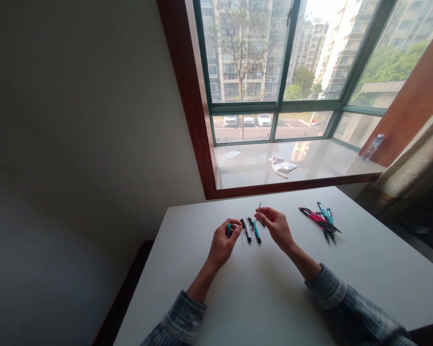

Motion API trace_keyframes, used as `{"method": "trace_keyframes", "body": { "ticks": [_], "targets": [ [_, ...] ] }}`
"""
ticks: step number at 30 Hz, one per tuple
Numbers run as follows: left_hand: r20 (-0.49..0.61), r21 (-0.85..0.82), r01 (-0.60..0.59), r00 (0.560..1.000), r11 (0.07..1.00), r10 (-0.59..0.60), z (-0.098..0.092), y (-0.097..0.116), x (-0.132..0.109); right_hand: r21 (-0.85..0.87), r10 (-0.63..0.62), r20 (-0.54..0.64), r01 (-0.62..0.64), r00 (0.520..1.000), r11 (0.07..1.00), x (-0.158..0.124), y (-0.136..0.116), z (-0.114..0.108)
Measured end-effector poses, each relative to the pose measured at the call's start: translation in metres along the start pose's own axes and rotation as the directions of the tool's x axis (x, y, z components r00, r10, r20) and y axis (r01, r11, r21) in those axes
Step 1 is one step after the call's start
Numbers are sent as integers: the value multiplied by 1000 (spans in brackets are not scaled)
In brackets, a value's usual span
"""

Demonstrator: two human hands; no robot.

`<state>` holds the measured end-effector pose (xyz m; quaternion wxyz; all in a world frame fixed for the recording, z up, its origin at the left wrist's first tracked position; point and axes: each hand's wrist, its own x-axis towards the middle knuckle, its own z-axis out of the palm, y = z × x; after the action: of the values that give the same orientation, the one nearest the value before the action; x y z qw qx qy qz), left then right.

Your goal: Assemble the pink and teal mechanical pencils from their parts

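My left hand is closed round a short teal pen barrel, its end pointing up. Between the fingertips of my right hand is a thin light refill, held nearly upright. Between and behind the hands, several pen parts lie on the white table: a black and white pen body, a teal and black pen body and thin pale rods. My fingers partly hide some of them.
A pile of red, black and teal pens lies to the right. Behind the table, the windowsill bears a crumpled white cloth, a flat packet and a clear bottle. A curtain hangs at the right.
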<state>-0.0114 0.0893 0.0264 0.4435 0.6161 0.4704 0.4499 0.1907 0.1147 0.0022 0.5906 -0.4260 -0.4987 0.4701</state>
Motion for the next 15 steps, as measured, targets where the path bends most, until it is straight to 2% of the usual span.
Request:
{"method": "trace_keyframes", "body": {
  "ticks": [3, 5, 10, 15],
  "targets": [
    [-8, -109, 33, 999, 994, -34, 0, 1, 1, -182, -66, 87, 81, 994, 980, -14, 2, 12],
    [-7, -181, 63, 998, 982, -65, 0, 0, 1, -246, -100, 136, 131, 986, 960, -24, 1, 20],
    [28, -261, 104, 995, 960, -100, -3, -4, 3, -250, -113, 176, 156, 978, 956, -36, -4, 29],
    [-21, -270, 72, 997, 960, -80, -2, -6, 3, -299, -139, 180, 189, 974, 935, -47, -5, 27]
  ]
}}
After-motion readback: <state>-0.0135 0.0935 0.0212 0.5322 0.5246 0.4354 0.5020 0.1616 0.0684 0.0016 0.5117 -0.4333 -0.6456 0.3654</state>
